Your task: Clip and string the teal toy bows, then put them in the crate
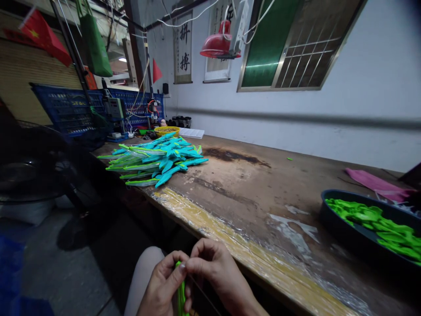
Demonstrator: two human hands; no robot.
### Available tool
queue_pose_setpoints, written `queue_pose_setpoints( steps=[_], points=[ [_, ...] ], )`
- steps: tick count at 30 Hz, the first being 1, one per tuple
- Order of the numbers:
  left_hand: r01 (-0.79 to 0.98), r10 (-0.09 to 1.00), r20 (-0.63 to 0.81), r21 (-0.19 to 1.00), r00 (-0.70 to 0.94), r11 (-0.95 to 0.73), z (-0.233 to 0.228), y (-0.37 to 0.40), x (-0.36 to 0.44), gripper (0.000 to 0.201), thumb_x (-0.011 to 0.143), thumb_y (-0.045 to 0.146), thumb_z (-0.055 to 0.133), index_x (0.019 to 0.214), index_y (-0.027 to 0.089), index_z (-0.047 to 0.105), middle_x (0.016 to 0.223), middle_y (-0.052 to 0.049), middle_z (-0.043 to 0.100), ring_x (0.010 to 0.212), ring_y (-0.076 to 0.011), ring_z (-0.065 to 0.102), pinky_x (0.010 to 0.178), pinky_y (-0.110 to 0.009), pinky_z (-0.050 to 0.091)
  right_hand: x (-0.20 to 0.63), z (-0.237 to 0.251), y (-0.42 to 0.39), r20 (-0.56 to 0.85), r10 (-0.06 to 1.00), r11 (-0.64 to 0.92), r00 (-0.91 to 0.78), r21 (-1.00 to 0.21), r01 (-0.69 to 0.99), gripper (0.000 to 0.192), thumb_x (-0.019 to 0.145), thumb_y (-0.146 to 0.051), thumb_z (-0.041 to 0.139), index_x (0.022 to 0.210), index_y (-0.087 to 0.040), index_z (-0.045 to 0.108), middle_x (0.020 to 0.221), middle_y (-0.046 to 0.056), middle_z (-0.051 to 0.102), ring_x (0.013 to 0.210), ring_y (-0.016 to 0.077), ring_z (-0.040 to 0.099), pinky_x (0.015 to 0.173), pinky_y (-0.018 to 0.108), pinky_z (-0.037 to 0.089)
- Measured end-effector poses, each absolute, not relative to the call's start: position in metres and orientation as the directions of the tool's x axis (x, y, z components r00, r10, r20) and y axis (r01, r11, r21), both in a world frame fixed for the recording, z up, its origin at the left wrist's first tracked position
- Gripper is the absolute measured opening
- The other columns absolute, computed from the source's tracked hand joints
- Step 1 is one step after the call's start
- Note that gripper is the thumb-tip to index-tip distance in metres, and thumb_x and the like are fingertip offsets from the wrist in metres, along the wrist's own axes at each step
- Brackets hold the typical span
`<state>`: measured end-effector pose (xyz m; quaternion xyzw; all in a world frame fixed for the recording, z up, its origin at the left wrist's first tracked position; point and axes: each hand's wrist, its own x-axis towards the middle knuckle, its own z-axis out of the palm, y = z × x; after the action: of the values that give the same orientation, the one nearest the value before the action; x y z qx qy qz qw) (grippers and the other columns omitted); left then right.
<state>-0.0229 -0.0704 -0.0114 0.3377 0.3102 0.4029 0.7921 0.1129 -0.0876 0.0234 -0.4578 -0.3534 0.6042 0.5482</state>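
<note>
The middle of the worktop point(250, 188) lies bare from near edge to wall. Toward its far left end, a pile of blue-green parts point(154, 160) blocks the way; at the right edge a dark tray point(342, 232) of green pieces point(378, 224) sits, with what looks like pink cloth point(371, 181) behind it.

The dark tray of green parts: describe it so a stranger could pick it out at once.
Start at the long worn wooden workbench that runs along the white wall. Follow it to its right end, where a dark round tray sits near a pink cloth. It holds only bright green pieces, whereas the heap of teal and green parts at the far left lies loose on the wood.
</note>
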Motion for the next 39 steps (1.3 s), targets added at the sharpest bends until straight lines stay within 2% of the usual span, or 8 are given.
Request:
queue_pose_setpoints(
  steps=[7, 12, 16, 19, 22, 26, 33, 39],
  points=[
    [-0.422, 0.849, -0.272, 0.774, 0.452, 0.472, -0.025, -0.069, -0.019, 0.038, 0.071, 0.049, 0.084, 0.084, 0.019, 0.066, 0.051, 0.005, 0.057, 0.039, -0.0073, 0.049, 0.039, -0.016, 0.039, 0.097, 0.010, -0.089, -0.230, 0.968, -0.158, 0.103, -0.872, -0.463, 0.058, 0.059, -0.061, 0.087, 0.070, -0.020, 0.047, 0.043, -0.005, 0.055, 0.034, 0.0126, 0.053, 0.032, 0.018, 0.038],
    [-0.449, 0.847, -0.285, 0.748, 0.448, 0.489, -0.015, -0.068, -0.018, 0.033, 0.072, 0.043, 0.085, 0.077, 0.018, 0.066, 0.055, 0.004, 0.056, 0.043, -0.0073, 0.048, 0.040, -0.017, 0.039, 0.102, 0.006, -0.094, -0.182, 0.983, -0.152, 0.039, -0.905, -0.397, 0.046, 0.071, -0.055, 0.080, 0.076, -0.019, 0.052, 0.052, -0.004, 0.058, 0.041, 0.0132, 0.057, 0.040, 0.021, 0.046],
    [-0.452, 0.789, -0.284, 0.694, 0.544, 0.561, -0.009, -0.065, -0.022, 0.029, 0.071, 0.037, 0.086, 0.072, 0.016, 0.066, 0.056, 0.003, 0.056, 0.045, -0.0087, 0.050, 0.042, -0.019, 0.040, 0.117, 0.019, -0.103, 0.089, 0.996, 0.089, 0.016, -0.996, 0.013, 0.021, 0.090, -0.037, 0.061, 0.081, -0.019, 0.054, 0.068, 0.000, 0.061, 0.058, 0.0143, 0.061, 0.054, 0.024, 0.049],
    [-0.451, 0.739, -0.265, 0.651, 0.619, 0.611, -0.012, -0.060, -0.025, 0.023, 0.072, 0.031, 0.085, 0.077, 0.015, 0.069, 0.060, 0.001, 0.060, 0.049, -0.0100, 0.054, 0.049, -0.020, 0.043, 0.125, 0.031, -0.103, 0.442, 0.892, 0.443, -0.096, -0.815, 0.374, 0.015, 0.098, -0.021, 0.044, 0.085, -0.020, 0.052, 0.096, 0.007, 0.063, 0.082, 0.0158, 0.061, 0.071, 0.027, 0.051],
    [-0.448, 0.717, -0.256, 0.633, 0.649, 0.631, -0.014, -0.058, -0.026, 0.024, 0.071, 0.028, 0.086, 0.083, 0.013, 0.071, 0.066, -0.003, 0.065, 0.058, -0.0122, 0.060, 0.056, -0.021, 0.046, 0.128, 0.034, -0.102, 0.518, 0.818, 0.569, -0.249, -0.667, 0.482, 0.015, 0.095, -0.012, 0.042, 0.084, -0.021, 0.048, 0.094, 0.006, 0.063, 0.082, 0.0160, 0.057, 0.071, 0.026, 0.047],
    [-0.439, 0.738, -0.317, 0.640, 0.596, 0.630, -0.018, -0.062, -0.023, 0.029, 0.069, 0.032, 0.088, 0.074, 0.013, 0.067, 0.063, -0.002, 0.064, 0.057, -0.0118, 0.059, 0.054, -0.021, 0.044, 0.126, 0.028, -0.104, 0.509, 0.840, 0.488, -0.188, -0.558, 0.671, 0.016, 0.089, -0.009, 0.045, 0.077, -0.020, 0.044, 0.077, 0.003, 0.056, 0.067, 0.0156, 0.050, 0.058, 0.026, 0.037],
    [-0.306, 0.836, -0.293, 0.833, 0.465, 0.461, -0.024, -0.070, -0.016, 0.039, 0.071, 0.050, 0.083, 0.074, 0.018, 0.062, 0.046, 0.005, 0.052, 0.038, -0.0074, 0.045, 0.041, -0.018, 0.034, 0.127, 0.019, -0.105, 0.132, 0.987, 0.085, 0.095, -0.916, 0.392, 0.016, 0.082, -0.004, 0.053, 0.077, -0.019, 0.055, 0.068, -0.003, 0.059, 0.065, 0.0125, 0.056, 0.059, 0.020, 0.042],
    [-0.314, 0.824, -0.294, 0.820, 0.485, 0.477, -0.021, -0.070, -0.014, 0.037, 0.075, 0.049, 0.079, 0.074, 0.017, 0.062, 0.048, 0.006, 0.048, 0.041, -0.0065, 0.041, 0.041, -0.018, 0.035, 0.125, 0.007, -0.108, 0.521, 0.853, 0.411, 0.042, -0.718, 0.561, 0.018, 0.094, -0.010, 0.049, 0.082, -0.019, 0.059, 0.078, 0.002, 0.062, 0.070, 0.0137, 0.060, 0.064, 0.022, 0.045]
  ],
)
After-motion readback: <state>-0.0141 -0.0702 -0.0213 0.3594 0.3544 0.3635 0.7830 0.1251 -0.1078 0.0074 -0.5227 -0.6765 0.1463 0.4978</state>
